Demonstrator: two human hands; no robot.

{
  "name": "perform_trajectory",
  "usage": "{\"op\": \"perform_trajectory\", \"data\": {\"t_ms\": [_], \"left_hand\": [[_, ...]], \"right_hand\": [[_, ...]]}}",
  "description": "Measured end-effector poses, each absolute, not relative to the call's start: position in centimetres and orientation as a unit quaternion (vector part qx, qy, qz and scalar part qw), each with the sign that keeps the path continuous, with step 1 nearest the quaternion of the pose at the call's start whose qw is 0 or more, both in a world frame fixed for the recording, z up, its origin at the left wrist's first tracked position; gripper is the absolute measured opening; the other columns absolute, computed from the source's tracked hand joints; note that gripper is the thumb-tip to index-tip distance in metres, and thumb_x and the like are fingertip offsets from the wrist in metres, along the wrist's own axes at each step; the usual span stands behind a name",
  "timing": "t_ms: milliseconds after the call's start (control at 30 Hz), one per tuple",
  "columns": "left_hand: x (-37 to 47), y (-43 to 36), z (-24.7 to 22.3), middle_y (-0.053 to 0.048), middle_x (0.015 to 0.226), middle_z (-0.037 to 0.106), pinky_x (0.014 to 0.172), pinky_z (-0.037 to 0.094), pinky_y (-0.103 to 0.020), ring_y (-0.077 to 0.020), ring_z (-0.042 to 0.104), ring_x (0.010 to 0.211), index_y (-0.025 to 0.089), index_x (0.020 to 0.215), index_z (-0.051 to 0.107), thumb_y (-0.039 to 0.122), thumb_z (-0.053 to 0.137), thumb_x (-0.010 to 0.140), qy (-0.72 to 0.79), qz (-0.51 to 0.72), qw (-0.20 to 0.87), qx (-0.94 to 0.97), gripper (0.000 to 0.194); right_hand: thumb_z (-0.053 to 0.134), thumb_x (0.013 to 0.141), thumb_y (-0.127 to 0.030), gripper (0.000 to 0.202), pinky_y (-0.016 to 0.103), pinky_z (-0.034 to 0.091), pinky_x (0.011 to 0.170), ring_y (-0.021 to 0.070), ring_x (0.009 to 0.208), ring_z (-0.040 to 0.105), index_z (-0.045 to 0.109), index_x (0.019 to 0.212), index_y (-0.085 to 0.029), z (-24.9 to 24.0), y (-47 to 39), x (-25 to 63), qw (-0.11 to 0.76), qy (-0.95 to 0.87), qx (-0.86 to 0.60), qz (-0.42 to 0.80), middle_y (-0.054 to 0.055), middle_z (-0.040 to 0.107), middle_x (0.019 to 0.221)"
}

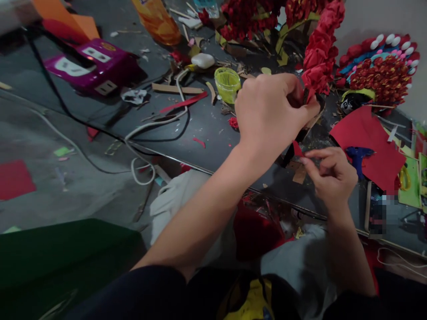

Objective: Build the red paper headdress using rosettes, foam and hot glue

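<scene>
My left hand [270, 109] is closed at the lower end of a tall red ruffled-paper piece [320, 58]; some of its fingertips are hidden. Lower and to the right, my right hand [335, 173] pinches a small red paper strip [297, 149] between thumb and forefinger. A brown cardboard scrap [299, 172] lies just under that strip. Left of my left hand stands a yellow-green plastic cup [227, 84]. On a red paper sheet [370, 133] beside my right hand rests a blue glue gun [359, 158].
A purple power strip [96, 62] and white cable [156, 122] occupy the table's left. An orange bottle [158, 22] and red paper flowers [250, 18] are at the back. At right are a decorated fan shape [380, 75], yellow-handled scissors [404, 178] and a phone [383, 213].
</scene>
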State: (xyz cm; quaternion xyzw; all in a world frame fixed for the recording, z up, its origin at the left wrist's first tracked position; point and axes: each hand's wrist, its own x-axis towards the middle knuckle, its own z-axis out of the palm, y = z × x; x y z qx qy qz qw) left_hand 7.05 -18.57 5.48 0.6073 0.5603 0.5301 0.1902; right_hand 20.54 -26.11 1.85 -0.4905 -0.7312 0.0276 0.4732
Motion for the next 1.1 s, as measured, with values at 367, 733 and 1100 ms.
{"op": "perform_trajectory", "data": {"t_ms": [367, 733, 1100], "left_hand": [[7.1, -18.8, 5.4, 0.005, 0.048, 0.036, 0.051, 0.018, -0.025, -0.0084, 0.027, 0.051, 0.017, 0.047, 0.048, 0.024, 0.069, 0.061, 0.558, 0.532, 0.186, 0.609, 0.026], [7.2, -18.9, 5.6, 0.005, 0.047, 0.034, 0.05, 0.017, -0.027, -0.0081, 0.025, 0.051, 0.016, 0.046, 0.039, 0.022, 0.071, 0.06, 0.554, 0.528, 0.19, 0.615, 0.035], [7.0, -18.9, 5.7, 0.004, 0.049, 0.033, 0.05, 0.018, -0.028, -0.0085, 0.027, 0.052, 0.017, 0.046, 0.035, 0.02, 0.069, 0.061, 0.544, 0.548, 0.184, 0.608, 0.037]], "right_hand": [[0.069, 0.073, -0.014, 0.033, 0.026, 0.052, 0.064, 0.0111, 0.069, 0.065, 0.041, 0.057, -0.021, 0.7, -25.4, 20.2, 0.516, -0.682, -0.518, -0.007, -0.004, 0.068, 0.071], [0.07, 0.073, -0.008, 0.042, 0.026, 0.049, 0.059, 0.0094, 0.058, 0.059, 0.034, 0.058, -0.022, 0.4, -25.4, 19.4, 0.477, -0.721, -0.481, -0.147, -0.006, 0.071, 0.07], [0.067, 0.075, -0.006, 0.04, 0.027, 0.048, 0.062, 0.0101, 0.061, 0.058, 0.034, 0.061, -0.023, 0.0, -25.8, 19.9, 0.407, -0.776, -0.456, -0.155, -0.007, 0.073, 0.076]]}}
